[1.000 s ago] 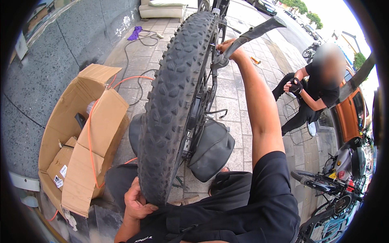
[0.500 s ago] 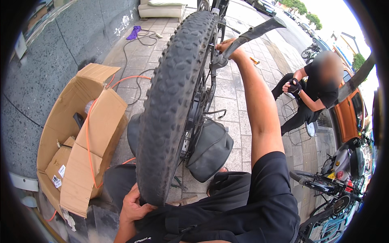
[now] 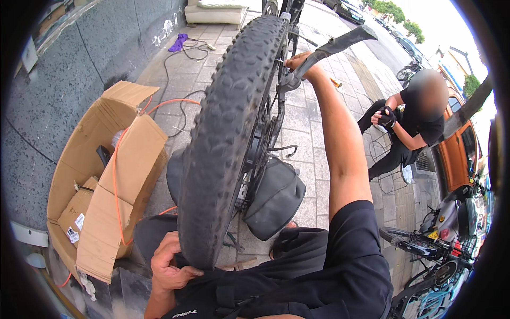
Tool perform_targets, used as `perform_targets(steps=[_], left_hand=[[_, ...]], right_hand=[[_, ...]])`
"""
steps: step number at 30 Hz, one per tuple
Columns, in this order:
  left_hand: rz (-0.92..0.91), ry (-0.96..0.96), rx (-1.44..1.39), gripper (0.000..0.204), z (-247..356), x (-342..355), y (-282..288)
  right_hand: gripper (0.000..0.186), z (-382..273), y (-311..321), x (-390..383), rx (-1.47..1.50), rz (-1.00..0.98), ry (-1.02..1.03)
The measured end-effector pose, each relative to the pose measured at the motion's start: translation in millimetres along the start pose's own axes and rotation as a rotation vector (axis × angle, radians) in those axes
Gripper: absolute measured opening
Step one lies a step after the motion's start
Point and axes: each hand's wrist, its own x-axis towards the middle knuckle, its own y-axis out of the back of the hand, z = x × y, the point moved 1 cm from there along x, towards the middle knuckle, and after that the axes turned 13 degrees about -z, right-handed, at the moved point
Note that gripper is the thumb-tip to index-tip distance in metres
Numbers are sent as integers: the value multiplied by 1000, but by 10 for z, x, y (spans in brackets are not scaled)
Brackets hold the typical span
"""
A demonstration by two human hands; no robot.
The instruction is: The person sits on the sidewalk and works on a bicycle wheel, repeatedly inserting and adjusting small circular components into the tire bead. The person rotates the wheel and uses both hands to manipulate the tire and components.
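Note:
A large black knobby tyre stands upright before me on a bicycle, its tread blurred. My left hand is at the tyre's lower left edge, fingers curled and thumb stretched toward its bottom. My right hand reaches to the upper right of the wheel, fingers closed around a part beside the frame, partly hidden behind a black bar with a grip; I cannot make out that part. Below the hub lies a dark grey padded object.
An open cardboard box with an orange hose stands left, by a grey wall. A person in black sits on a wire chair at right. Parked bicycles and an orange car are behind. A purple cloth lies ahead.
My left hand has shifted a little leftward and up at the tyre's bottom. The tread, sharp earlier, now looks smeared. My right hand stays in place. The seated person leans slightly lower.

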Motion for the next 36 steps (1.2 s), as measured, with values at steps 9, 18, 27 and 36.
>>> perform_targets(steps=[9,18,27,36], left_hand=[[-346,434,50,55,-289,-268,207],[30,19,-198,63,-17,38,40],[-144,304,10,35,-268,-289,36],[-67,379,-43,27,-287,-226,226]], right_hand=[[41,-9,-20,-11,126,-7,-63],[39,40,-13,35,90,-36,-56],[39,154,-56,143,100,-1,-28],[37,105,-66,120,-139,35,94]])
